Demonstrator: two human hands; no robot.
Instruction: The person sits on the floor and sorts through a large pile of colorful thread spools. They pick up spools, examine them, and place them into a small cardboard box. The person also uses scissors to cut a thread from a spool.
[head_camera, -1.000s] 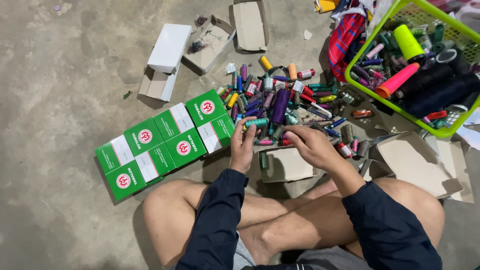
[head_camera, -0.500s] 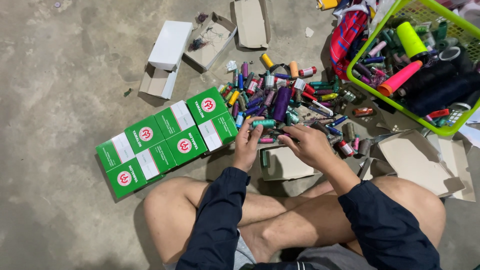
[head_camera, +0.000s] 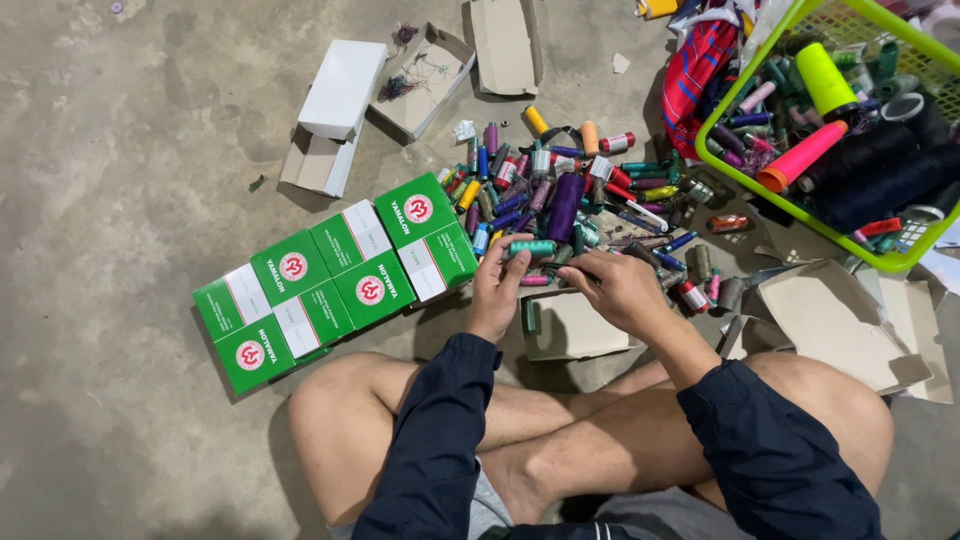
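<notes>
Hands, left hand (head_camera: 497, 290) pinching one teal spool (head_camera: 530, 248), six green boxes (head_camera: 340, 270)

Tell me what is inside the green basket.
The green basket holds thread cones: a yellow-green cone, a pink cone, dark cones and small mixed spools. Whatever lies beneath them is covered, and the basket's far side is cut off by the frame.

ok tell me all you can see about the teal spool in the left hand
The teal thread spool is a small cylinder wound with blue-green thread, lying roughly horizontal. The left hand pinches it at its fingertips, just above a small open cardboard box and at the near edge of the heap of mixed spools on the concrete floor. The right hand is close beside it; whether it touches the spool cannot be told. Its end caps are too small to make out.
</notes>
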